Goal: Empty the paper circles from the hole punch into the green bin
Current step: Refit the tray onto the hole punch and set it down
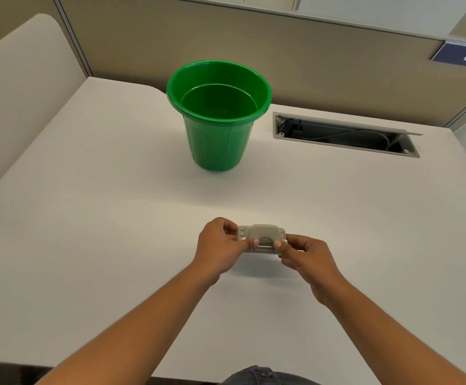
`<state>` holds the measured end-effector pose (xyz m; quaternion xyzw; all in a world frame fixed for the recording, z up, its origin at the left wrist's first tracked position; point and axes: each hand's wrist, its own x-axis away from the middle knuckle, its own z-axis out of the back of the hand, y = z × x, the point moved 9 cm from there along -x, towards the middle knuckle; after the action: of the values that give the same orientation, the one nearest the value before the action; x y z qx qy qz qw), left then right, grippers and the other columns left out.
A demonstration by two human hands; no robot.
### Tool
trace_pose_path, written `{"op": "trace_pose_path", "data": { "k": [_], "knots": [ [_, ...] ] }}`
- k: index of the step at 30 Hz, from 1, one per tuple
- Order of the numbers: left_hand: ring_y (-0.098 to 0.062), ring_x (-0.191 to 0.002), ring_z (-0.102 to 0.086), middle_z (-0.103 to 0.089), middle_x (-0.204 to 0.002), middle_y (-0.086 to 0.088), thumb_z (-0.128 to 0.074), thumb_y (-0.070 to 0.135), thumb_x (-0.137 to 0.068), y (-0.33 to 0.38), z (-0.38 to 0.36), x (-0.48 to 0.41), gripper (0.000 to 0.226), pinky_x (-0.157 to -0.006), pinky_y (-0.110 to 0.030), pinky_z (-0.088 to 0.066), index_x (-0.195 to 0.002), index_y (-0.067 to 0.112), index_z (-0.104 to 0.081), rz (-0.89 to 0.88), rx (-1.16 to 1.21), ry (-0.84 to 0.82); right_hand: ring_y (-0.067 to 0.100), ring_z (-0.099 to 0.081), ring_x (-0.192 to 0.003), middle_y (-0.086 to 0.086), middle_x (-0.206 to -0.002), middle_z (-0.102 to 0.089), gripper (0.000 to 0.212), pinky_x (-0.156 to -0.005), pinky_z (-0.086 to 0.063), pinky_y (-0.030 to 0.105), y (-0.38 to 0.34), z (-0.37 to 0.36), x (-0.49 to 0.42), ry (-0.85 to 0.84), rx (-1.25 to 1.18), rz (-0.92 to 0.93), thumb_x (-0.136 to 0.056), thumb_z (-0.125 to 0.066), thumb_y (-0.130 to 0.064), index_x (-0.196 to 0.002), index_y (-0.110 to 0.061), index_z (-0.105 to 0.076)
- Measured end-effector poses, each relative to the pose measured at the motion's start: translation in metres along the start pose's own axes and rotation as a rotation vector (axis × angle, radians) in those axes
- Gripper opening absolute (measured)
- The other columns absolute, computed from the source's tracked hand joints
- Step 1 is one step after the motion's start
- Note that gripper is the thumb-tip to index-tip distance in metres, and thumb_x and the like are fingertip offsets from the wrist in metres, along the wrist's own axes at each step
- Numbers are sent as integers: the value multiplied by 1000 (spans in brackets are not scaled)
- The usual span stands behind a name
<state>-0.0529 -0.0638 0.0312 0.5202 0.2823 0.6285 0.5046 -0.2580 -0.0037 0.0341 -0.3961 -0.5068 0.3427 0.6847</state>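
Note:
A small grey hole punch [262, 236] is held just above the white desk [101, 218], near its front middle. My left hand [220, 245] grips the punch's left end, thumb on top. My right hand [307, 258] grips its right end with thumb and fingertips. The green bin [218, 118] stands upright farther back on the desk, well beyond the punch, its mouth facing up. No paper circles are visible, and the punch's underside is hidden.
An open cable slot [343, 134] with wires is cut into the desk right of the bin. Beige partition walls [254, 45] close the back and left sides. A blue sign reading 017 [465, 55] hangs at the far right.

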Motion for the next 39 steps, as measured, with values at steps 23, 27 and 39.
{"op": "trace_pose_path", "data": {
  "k": [23, 27, 39],
  "knots": [
    [-7, -57, -56, -59, -62, 13, -90, 34, -58, -18, -23, -43, 37, -55, -25, -47, -54, 26, -54, 108, -160, 143, 21, -50, -67, 8, -69, -58, 25, -65, -39, 32, 24, 4, -71, 47, 311, -6, -79, -78, -28, -78, -3, -77],
    [-19, -64, -62, -60, -60, 11, -88, 35, -60, -13, -26, -46, 37, -54, -26, -46, -52, 27, -52, 76, -223, 155, 21, -48, -65, 9, -67, -57, 29, -63, -38, 31, 25, 6, -73, 75, 339, -9, -78, -78, -30, -76, -1, -74],
    [-24, -83, -68, -73, -89, -3, -83, 38, -68, -10, -31, -50, 36, -71, -35, -55, -91, 13, -70, -62, -286, 176, 21, -63, -79, 12, -90, -76, 20, -68, -49, 31, 22, 8, -76, 158, 315, 12, -78, -79, -29, -83, -9, -77]
  ]
}}
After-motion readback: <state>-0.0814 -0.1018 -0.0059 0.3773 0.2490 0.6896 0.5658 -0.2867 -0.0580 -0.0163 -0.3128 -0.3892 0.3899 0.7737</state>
